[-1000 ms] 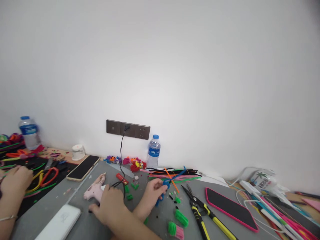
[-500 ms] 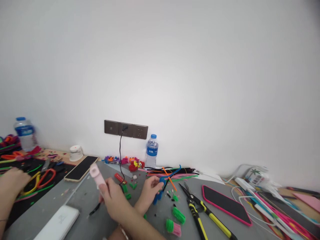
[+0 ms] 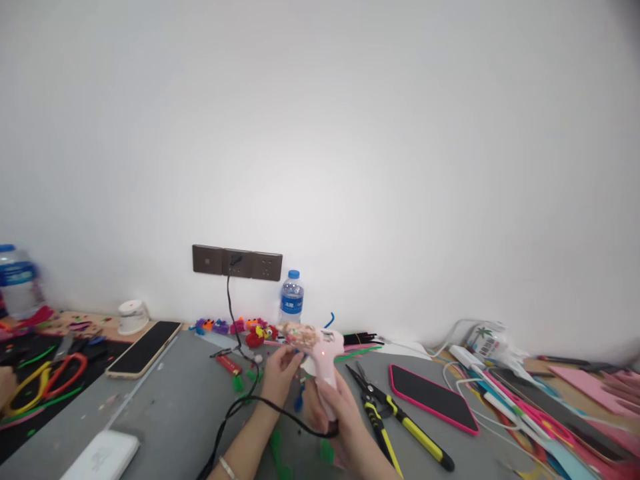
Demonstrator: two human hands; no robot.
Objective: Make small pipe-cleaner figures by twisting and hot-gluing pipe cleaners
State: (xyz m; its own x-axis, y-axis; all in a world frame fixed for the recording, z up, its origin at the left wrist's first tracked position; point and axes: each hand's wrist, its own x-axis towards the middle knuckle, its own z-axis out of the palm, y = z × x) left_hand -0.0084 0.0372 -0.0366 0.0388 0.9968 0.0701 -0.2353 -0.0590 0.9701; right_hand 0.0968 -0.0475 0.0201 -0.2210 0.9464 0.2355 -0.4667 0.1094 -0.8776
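Observation:
My right hand [image 3: 333, 403] is closed round the handle of a pink hot glue gun [image 3: 326, 357], whose nozzle end is crusted with dried glue and points left. Its black cord [image 3: 280, 408] loops in front of my left wrist. My left hand [image 3: 280, 375] is closed just below the nozzle, its fingertips pinched together on a blue pipe cleaner [image 3: 299, 403]. The glue gun and my right hand hide much of that piece; a blue tip [image 3: 330, 321] shows above the gun. Green pipe cleaner bits [image 3: 238, 384] lie left of my hands.
Black-and-yellow pliers [image 3: 380, 407] and a pink-edged phone [image 3: 434, 399] lie on the right. Small colourful figures [image 3: 255, 331] and a water bottle [image 3: 292, 299] stand near the wall. On the left are a phone [image 3: 145, 349] and a white power bank [image 3: 103, 457]. Other people's hands show at both edges.
My right hand has brought the glue gun from left of my left hand, where the arms crossed, over to its right side. The view has turned slightly right.

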